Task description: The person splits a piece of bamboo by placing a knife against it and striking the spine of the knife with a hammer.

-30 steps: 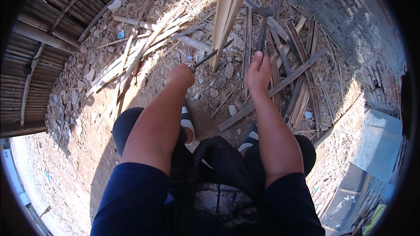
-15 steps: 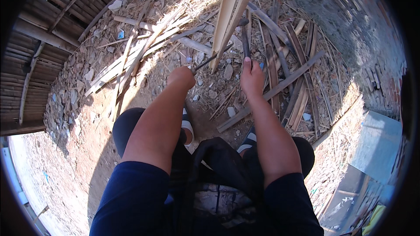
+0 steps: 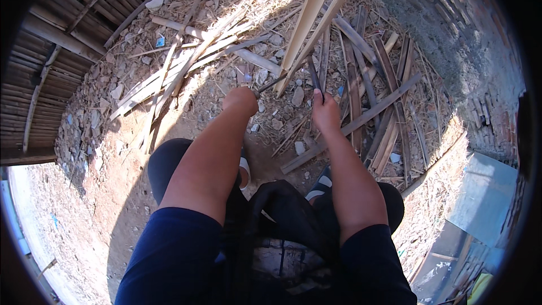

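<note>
Rubble and straw lie over the bare earth (image 3: 152, 121), with a slatted wall (image 3: 31, 101) on the left and a rough brick wall (image 3: 451, 34) on the right. Seen from the head camera, the person's left hand (image 3: 240, 103) is closed in a fist around the handle of a knife (image 3: 272, 83); the thumb's place cannot be told. That low grip seems meant to keep the blade steady where it meets the foot of the pale pole (image 3: 305, 22). The right hand (image 3: 327, 112) wraps a dark hammer (image 3: 314, 73) by its handle, thumb laid along it, probably to guide the head, which hardly shows beside the pole.

The pole stands tilted in front of the person, between and beyond the hands, leaning to the right at the top. It looks pale yellow and smooth, parted into two long lengths that spread upward and come together near the ground. Old dark boards (image 3: 389, 79) lie crossed to its right, paler strips (image 3: 192, 62) to its left.
</note>
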Demonstrator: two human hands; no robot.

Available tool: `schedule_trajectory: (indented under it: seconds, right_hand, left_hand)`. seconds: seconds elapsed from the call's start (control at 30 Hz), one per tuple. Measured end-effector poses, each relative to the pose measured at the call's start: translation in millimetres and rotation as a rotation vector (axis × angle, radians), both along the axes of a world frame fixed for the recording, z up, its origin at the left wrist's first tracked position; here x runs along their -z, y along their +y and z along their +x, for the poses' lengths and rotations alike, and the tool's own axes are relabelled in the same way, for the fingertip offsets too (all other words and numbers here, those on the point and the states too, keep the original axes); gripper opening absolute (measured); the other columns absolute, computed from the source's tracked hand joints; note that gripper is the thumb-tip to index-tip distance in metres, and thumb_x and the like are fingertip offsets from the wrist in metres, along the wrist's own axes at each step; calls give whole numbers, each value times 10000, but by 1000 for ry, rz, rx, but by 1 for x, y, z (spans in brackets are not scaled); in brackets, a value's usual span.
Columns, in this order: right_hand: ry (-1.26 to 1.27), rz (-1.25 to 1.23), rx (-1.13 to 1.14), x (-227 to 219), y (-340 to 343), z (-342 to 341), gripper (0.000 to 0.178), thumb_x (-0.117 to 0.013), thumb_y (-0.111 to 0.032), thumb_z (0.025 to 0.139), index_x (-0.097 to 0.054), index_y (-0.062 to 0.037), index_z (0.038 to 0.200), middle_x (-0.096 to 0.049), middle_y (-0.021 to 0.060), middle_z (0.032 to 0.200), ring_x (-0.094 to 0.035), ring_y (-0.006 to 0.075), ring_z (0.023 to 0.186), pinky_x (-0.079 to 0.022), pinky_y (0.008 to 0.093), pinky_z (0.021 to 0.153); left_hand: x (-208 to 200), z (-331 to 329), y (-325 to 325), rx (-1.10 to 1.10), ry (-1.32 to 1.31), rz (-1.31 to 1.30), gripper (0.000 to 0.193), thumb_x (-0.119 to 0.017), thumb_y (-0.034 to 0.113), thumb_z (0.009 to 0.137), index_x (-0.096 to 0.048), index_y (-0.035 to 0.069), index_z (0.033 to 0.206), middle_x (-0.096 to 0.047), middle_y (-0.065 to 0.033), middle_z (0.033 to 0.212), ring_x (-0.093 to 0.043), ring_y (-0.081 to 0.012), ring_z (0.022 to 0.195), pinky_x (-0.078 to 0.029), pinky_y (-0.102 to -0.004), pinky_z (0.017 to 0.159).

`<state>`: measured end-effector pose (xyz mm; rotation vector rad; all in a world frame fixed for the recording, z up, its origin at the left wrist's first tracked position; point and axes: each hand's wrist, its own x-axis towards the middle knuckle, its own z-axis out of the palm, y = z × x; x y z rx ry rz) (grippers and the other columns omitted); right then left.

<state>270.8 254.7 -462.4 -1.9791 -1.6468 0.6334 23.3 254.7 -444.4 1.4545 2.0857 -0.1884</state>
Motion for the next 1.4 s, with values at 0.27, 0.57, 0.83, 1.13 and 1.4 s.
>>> schedule_trajectory:
  seconds: [0.27,0.57,0.83,1.13,1.4]
  right_hand:
    - [156,143,64,-35,1,-14,512,-459,-486,1056,-636,-10,991,-686,257,810,-666,504,865,-506,565,772]
    - [21,23,-51,22,7,7,501,-503,-474,1040,-652,-3,958,-682,262,796,-668,501,817,-515,552,729]
    - [242,207,48,-27,14,-15,492,-493,-462,1051,-662,-5,988,-681,240,818,-668,466,813,-497,518,709]
    - [-92,-200,-79,42,-2,9,557,-479,-513,1031,-687,4,1029,-706,283,980,-663,487,985,-511,544,866]
    - [361,-153,70,6,26,-4,507,-517,-495,1042,-670,-14,995,-642,144,799,-618,301,752,-469,413,696]
  left_hand:
    - [8,0,4,-22,-26,-25,356,-654,270,896,-739,49,1161,-717,-185,1217,-690,-351,1145,-555,-445,977]
    - [25,-2,7,-28,-24,12,337,-638,301,946,-744,48,1141,-724,-193,1188,-700,-348,1122,-560,-441,959]
    - [15,0,7,-62,-41,-8,336,-642,294,948,-742,55,1162,-723,-183,1201,-696,-344,1132,-560,-441,955]
    - [37,-7,4,-46,-16,-128,353,-643,275,930,-728,109,1229,-699,-152,1268,-675,-317,1188,-558,-441,975]
    - [42,-8,19,218,8,-89,459,-648,418,919,-737,71,1206,-718,-139,1239,-693,-309,1159,-563,-408,947]
